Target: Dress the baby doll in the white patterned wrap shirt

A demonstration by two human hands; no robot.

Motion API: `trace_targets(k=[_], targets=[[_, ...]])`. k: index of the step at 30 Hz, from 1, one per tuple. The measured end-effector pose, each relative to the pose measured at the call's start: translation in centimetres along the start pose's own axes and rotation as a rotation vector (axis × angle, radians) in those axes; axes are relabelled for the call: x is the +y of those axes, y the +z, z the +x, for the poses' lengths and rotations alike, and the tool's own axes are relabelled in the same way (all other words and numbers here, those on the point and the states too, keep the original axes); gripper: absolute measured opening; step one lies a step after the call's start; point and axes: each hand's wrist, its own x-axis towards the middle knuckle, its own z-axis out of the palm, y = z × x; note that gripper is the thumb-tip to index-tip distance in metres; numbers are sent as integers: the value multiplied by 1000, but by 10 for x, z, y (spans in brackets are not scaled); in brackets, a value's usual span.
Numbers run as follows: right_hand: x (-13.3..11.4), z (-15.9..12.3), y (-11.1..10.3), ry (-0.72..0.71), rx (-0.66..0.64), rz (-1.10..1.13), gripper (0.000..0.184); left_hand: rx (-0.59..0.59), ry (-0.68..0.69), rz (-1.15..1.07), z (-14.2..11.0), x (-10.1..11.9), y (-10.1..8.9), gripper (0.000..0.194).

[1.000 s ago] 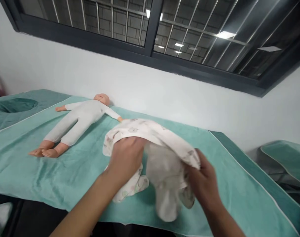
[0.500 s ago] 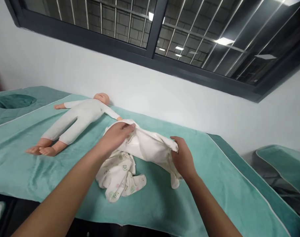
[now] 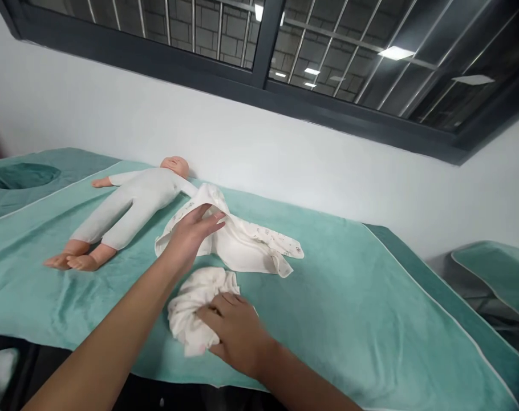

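Observation:
A white baby shirt (image 3: 246,245) with small printed figures lies partly spread on the bed, one sleeve stretched to the right. My left hand (image 3: 197,225) is at its raised left part, fingers stretched out and apart against the inside of the cloth. Nearer to me lies a second printed baby garment (image 3: 195,302), bunched up, its exact kind hidden by the folds. My right hand (image 3: 238,328) is on that bundle's right side, fingers curled into the cloth. Left of the shirt, a baby doll (image 3: 144,197) in a pale grey-white body suit lies on its back.
A green cover (image 3: 349,319) spreads over the bed, with a round hollow (image 3: 24,176) at the far left. Behind the bed are a white wall (image 3: 259,154) and a dark-framed barred window (image 3: 259,80). Another green-covered bed (image 3: 494,262) stands at the right.
My right hand has let go of the shirt's right end and moved down-left onto the bunched garment. The shirt now lies flatter, its sleeve showing. My left hand has shifted slightly left.

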Motion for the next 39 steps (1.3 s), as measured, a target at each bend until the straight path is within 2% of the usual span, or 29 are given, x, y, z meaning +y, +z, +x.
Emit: trace_targets(k=[3,6,7,9,11,12,14,15,18,20,22,24,26,27,29,31,33,34,36,39], targets=[[27,-36,-18,145,131,44,32,-65,33,-108,-6,11,4,29],[80,-101,-54,525,364,-109,31,-134,63,-171,-12,23,9,28],[99,-126,-65,675,363,-208,32,-152,59,-189,-14,26,10,30],[133,-173,-83,948,265,-400,34,-173,45,-220,-18,29,13,35],[152,-203,-92,1107,142,-532,36,-187,33,-227,-21,29,17,40],[154,-208,-93,1134,143,-588,38,-192,30,-221,-24,29,20,41],[142,-197,-94,1027,222,-556,44,-208,29,-196,-29,29,27,43],[128,-182,-94,905,289,-459,46,-220,26,-178,-33,30,32,44],[76,-109,-98,586,485,-16,49,-272,-14,-77,-48,37,44,44],[50,-56,-104,406,622,135,42,-306,-41,40,-60,45,45,42],[39,-15,-111,283,691,168,31,-304,-31,197,-71,55,38,37],[38,11,-118,267,786,100,20,-168,-5,400,-80,65,26,33],[38,22,-125,277,861,50,19,43,4,632,-90,72,13,32],[36,24,-129,275,866,51,18,112,9,738,-95,73,9,32],[27,25,-135,242,812,97,15,131,78,889,-103,72,6,30],[14,24,-139,195,733,138,20,57,238,966,-104,62,9,31],[4,23,-137,163,645,137,25,-37,389,1023,-97,44,11,43],[2,22,-134,152,576,117,24,-115,416,1061,-91,32,9,50],[1,14,-122,123,360,64,21,-330,331,1110,-80,5,-2,53],[5,-8,-92,29,13,55,18,-581,114,1086,-81,-28,-33,62]])
